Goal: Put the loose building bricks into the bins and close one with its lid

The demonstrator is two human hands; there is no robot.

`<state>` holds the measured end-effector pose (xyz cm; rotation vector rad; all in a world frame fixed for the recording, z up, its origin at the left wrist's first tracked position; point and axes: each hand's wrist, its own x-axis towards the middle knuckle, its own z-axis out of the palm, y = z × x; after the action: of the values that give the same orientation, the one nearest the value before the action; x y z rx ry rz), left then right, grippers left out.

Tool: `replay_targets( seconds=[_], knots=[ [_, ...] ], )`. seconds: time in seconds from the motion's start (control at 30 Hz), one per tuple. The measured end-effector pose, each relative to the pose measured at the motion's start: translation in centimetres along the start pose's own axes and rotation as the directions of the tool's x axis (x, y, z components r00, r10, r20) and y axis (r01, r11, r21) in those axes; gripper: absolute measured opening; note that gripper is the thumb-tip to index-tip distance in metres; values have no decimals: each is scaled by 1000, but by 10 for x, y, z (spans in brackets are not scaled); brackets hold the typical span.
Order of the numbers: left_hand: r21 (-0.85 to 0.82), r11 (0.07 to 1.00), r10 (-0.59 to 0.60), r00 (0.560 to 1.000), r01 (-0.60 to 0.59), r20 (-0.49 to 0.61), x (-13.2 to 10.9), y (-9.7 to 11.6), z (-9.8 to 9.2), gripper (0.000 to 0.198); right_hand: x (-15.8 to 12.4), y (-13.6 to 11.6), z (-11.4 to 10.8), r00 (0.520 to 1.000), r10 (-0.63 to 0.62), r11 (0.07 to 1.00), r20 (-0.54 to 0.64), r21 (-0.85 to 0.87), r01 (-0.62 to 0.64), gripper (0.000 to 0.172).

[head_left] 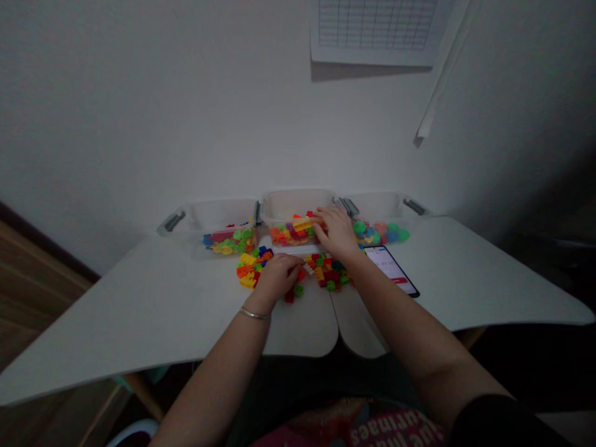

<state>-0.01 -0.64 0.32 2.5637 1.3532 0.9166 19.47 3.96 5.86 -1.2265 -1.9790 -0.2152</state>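
My left hand rests on the white table with fingers curled over a pile of coloured building bricks; what it grips is hidden. My right hand reaches over the front wall of the middle clear bin and pinches a yellow-orange brick above the bricks inside. More loose bricks lie between my two hands.
A left clear bin holds mixed bricks. A right clear bin holds green, blue and pink round pieces. A phone with a lit screen lies by my right forearm. A wall stands right behind the bins, with a paper chart on it.
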Motion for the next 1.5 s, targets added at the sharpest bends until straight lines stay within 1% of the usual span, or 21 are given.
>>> replay_targets(
  seconds=[0.07,0.13,0.17,0.23,0.3,0.37,0.47,0.53,0.6,0.67,0.83,0.9,1.07,1.27,1.4,1.5],
  knots=[
    [-25,1000,9,998,-10,-64,0,1,-3,24,-11,-6,-2,997,-29,997,-78,65,35,30],
    [-13,1000,-5,990,3,-142,0,2,-6,24,-25,-14,-2,992,-63,991,-111,113,75,30],
    [2,1000,-18,984,19,-177,0,2,-8,24,-33,-19,-2,992,-79,987,-94,130,91,29],
    [44,996,-60,969,72,-241,-1,3,-11,24,-48,-25,2,994,-105,985,-17,136,106,28],
    [97,982,-128,945,164,-300,-2,2,-15,25,-61,-29,7,993,-100,990,69,106,92,28],
    [152,945,-216,902,289,-373,-4,0,-18,26,-71,-29,13,986,-92,994,138,63,84,28],
    [211,845,-353,809,492,-471,-6,-6,-22,37,-78,-25,19,977,-88,996,195,8,88,28],
    [261,756,-443,763,600,-471,-8,-12,-22,42,-80,-22,21,972,-77,996,220,-20,84,28],
    [320,678,-519,740,661,-428,-9,-18,-21,41,-81,-20,22,968,-67,996,241,-38,79,28],
    [364,648,-553,742,669,-380,-11,-24,-18,41,-82,-19,23,966,-66,996,252,-43,79,27],
    [420,686,-522,804,595,-286,-12,-29,-12,43,-84,-20,26,967,-64,996,247,-47,78,25],
    [434,691,-516,814,579,-266,-12,-27,-12,42,-85,-20,27,967,-70,995,246,-51,85,23],
    [430,701,-516,821,568,-244,-11,-22,-13,40,-85,-21,27,972,-40,995,230,-75,58,24],
    [386,736,-517,830,556,-209,-9,-20,-14,37,-84,-22,27,969,-13,994,248,-104,40,26],
    [378,751,-504,840,542,-202,-9,-20,-14,35,-84,-22,29,970,-11,996,242,-84,32,20],
    [389,741,-511,836,547,-202,-9,-19,-14,34,-83,-21,29,972,-8,999,236,-38,17,18]
  ],
)
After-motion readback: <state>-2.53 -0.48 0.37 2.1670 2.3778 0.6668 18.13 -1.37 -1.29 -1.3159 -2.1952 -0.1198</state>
